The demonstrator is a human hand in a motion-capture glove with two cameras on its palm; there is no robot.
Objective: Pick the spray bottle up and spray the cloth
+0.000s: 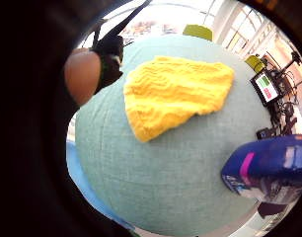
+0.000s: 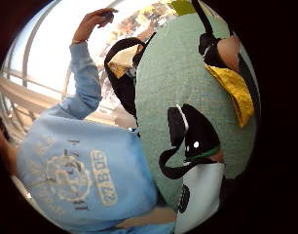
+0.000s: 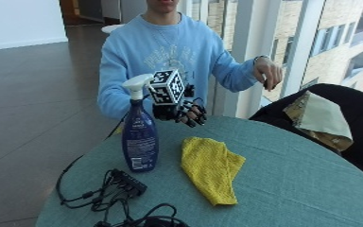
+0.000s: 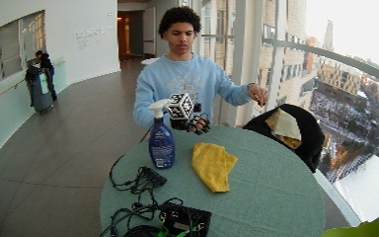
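The gloved right hand (image 3: 185, 111) hovered above the near edge of the tabletop (image 3: 295, 170), just beside the spray bottle's white trigger head, palm turned toward the table, fingers loosely curled and spread; its grip was released and held nothing. The bare left hand (image 3: 268, 72) was raised at the person's side, off the table. The blue spray bottle (image 3: 139, 137) stood upright on the round teal tabletop, untouched. The yellow cloth (image 3: 211, 169) lay crumpled just beside it. A black bag (image 3: 351, 118) sat at the table's far side, by tall windows and a tiled floor
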